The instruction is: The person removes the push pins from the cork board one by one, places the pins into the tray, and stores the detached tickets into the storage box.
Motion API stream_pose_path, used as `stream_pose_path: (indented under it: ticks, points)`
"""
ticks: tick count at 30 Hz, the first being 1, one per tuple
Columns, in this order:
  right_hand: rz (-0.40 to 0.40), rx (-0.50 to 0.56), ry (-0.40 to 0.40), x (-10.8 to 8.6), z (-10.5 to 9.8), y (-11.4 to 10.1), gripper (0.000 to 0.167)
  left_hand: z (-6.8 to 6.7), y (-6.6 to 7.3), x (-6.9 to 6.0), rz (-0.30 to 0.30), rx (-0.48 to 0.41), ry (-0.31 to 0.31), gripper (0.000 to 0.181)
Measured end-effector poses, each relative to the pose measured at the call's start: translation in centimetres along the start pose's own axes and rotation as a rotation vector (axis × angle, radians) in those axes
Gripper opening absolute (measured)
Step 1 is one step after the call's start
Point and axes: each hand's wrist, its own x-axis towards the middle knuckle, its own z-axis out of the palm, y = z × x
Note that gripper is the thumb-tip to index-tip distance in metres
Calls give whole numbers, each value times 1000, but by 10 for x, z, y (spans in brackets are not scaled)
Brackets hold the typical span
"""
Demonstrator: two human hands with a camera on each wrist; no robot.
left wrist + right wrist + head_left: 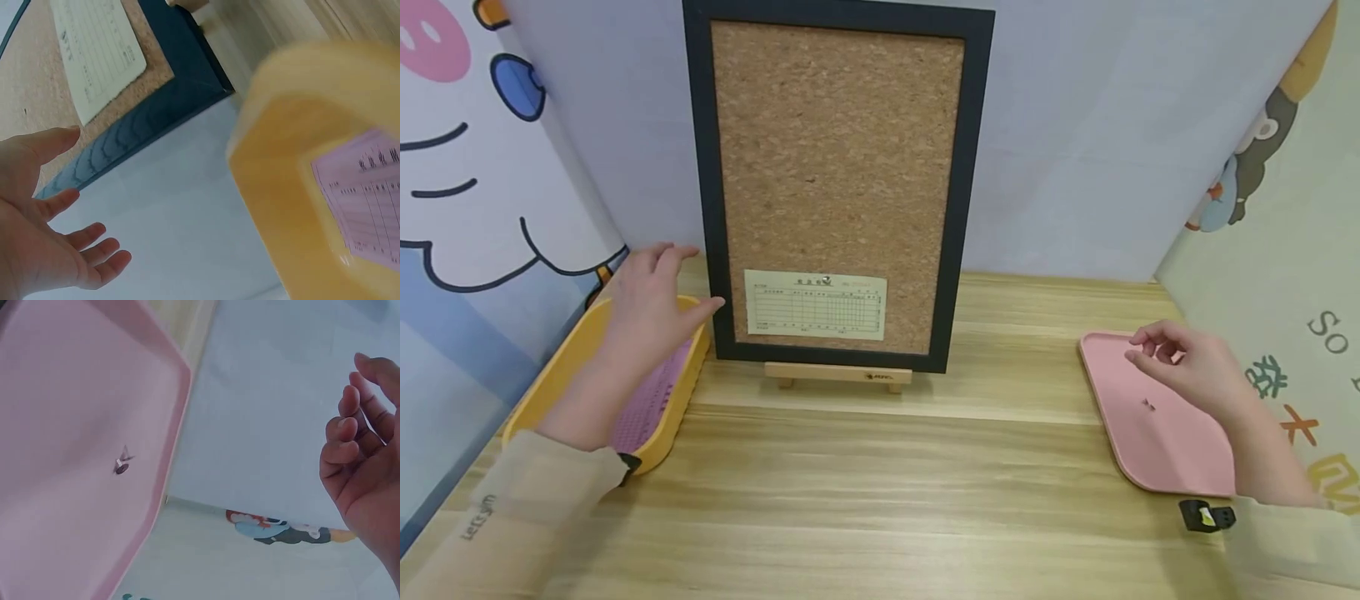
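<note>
A cork board (842, 167) in a black frame stands upright, a pale slip (816, 307) fixed low on it by a small pin (826, 280) at the slip's top edge. Beside the frame's lower left side is my left hand (651, 304), fingers spread, its thumb tip at the frame's edge; the left wrist view shows this hand (56, 219) holding nothing. Over the pink tray (1180, 450) hovers my right hand (1195, 367) with loosely bent fingers and nothing visible in them. Small metal pins (122, 466) lie on the tray.
Under my left forearm sits a yellow basket (681, 408) with purple printed slips (369, 194) inside. A small wooden stand (838, 373) supports the board on the wooden table (880, 500). Pale cloth (1060, 150) hangs behind, with cartoon-patterned panels at both sides.
</note>
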Motion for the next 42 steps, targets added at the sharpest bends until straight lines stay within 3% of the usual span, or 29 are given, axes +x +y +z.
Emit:
stream_pose_path:
  ticks: [5,11,18,23,31,39,42]
  points:
    - [15,-4,76,5,5,-22,10,3,8,-3,-45,-91,11,68]
    - [-3,-14,102,11,11,-50,16,8,17,-5,-83,-129,55,68]
    - [-117,36,209,18,26,-77,15,14,29,-7,-116,-193,89,66]
    - [-155,124,297,22,41,-101,16,20,35,-8,-134,-227,87,65]
    - [-237,298,374,31,61,-137,19,28,38,-6,-154,-261,104,64]
    - [-315,535,404,40,90,-165,21,38,41,-7,-159,-313,129,62]
    - [-362,573,409,45,103,-172,20,41,41,-7,-174,-328,142,63]
